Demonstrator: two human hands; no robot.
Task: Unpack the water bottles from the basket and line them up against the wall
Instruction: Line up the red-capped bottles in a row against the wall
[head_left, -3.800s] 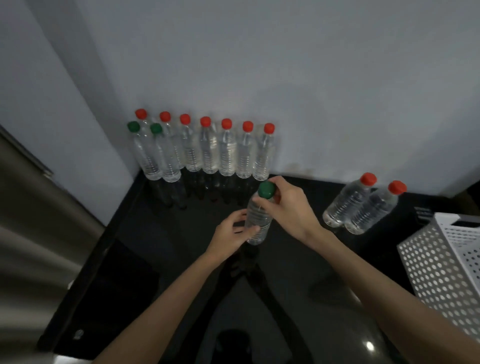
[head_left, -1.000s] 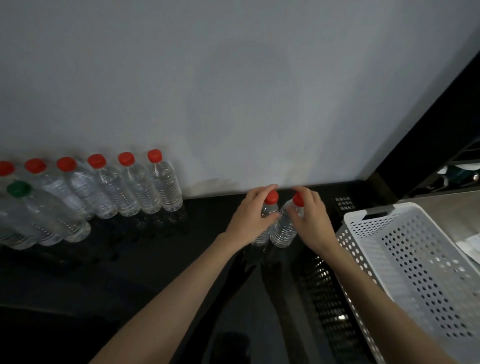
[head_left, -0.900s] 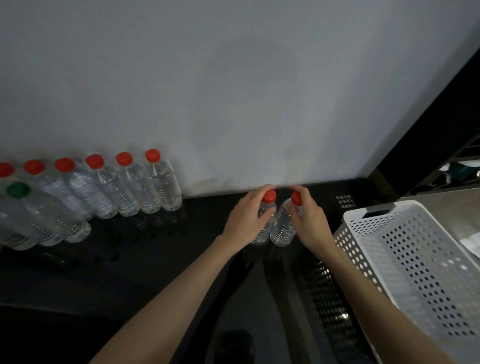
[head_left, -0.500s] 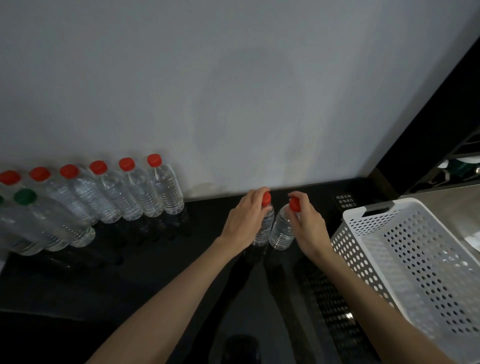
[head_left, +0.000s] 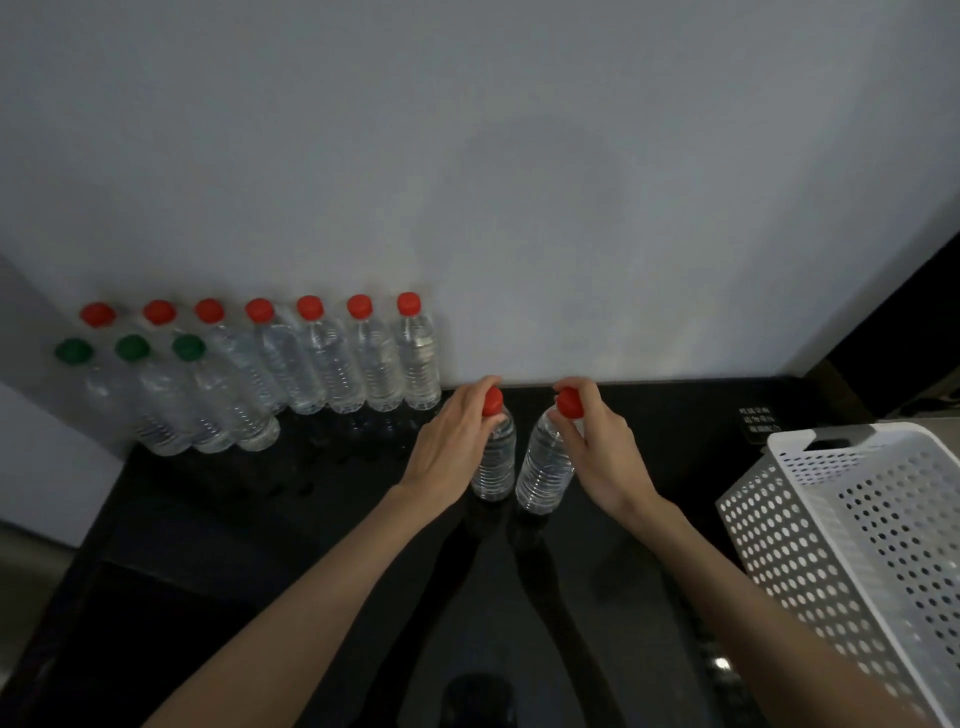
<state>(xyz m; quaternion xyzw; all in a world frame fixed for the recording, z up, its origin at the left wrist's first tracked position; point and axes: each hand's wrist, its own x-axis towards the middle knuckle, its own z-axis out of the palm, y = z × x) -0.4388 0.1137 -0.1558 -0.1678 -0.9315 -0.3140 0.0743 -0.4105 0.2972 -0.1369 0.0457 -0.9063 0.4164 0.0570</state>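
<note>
A: What are the hands doing?

B: Each has a bottle by the top. The left hand (head_left: 452, 447) curls its fingers round the red cap of the left bottle (head_left: 496, 462). The right hand (head_left: 602, 447) pinches the red cap of the right bottle (head_left: 543, 467) between thumb and fingertips.

A: Are the bottles in the air?

B: Their bases seem to sit on the black counter (head_left: 311, 519), with dark reflections right under them, though I cannot tell for sure that they touch it. They stand just beside each other. The left one is nearly upright, and the right one is tilted so its cap leans off to the right.

A: Against the wall?

B: Not these two. They stand a little out from the wall (head_left: 519, 182), to the right of the row.

A: What row?

B: Seven red-capped bottles (head_left: 376, 364) stand side by side along the foot of the wall, with three green-capped bottles (head_left: 208, 405) in front of the left end.

A: And the basket?

B: The white perforated basket (head_left: 852, 519) sits at the right edge of the counter, beside the right forearm. A small dark label (head_left: 759, 423) lies between it and the wall — its lettering is too small to read.
</note>
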